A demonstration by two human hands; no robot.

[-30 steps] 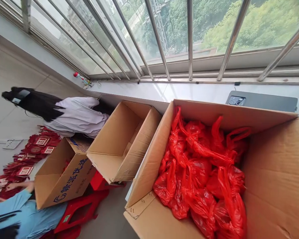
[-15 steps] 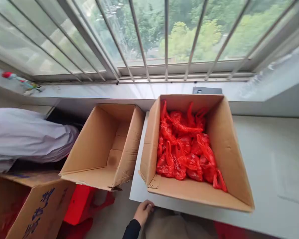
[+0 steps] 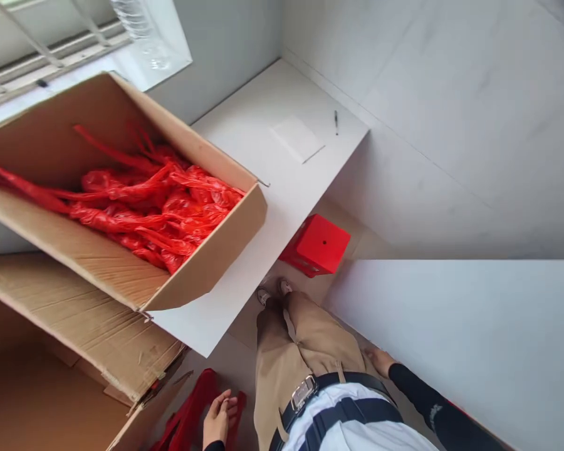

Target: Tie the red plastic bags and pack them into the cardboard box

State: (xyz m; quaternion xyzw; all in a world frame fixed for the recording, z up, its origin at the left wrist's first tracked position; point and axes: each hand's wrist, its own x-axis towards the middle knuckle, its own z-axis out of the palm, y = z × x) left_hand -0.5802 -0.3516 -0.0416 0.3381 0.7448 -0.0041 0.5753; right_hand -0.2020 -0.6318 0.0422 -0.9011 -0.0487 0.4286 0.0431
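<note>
My left hand [image 3: 219,415] hangs low beside my leg, its fingers loosely bent and nothing held in them. It is nearest to a red plastic stool [image 3: 192,407] partly covered by cardboard. My right hand [image 3: 379,361] is down by my other thigh, close to the edge of a white tabletop; its fingers are mostly hidden. A cardboard box [image 3: 235,244] full of knotted red plastic bags [image 3: 155,207] stands on the white table to the left, touched by neither hand.
A second cardboard box [image 3: 32,388] stands lower left. On the white table [image 3: 258,119] lie a pale flat sheet [image 3: 298,139] and a pen [image 3: 336,123]. A red stool [image 3: 322,244] is on the floor between this table and another white tabletop [image 3: 474,326] at right.
My view has swung right and down, bringing the table's far end, the wall and my legs into sight. My left hand has left the table edge by the box; my right hand now shows.
</note>
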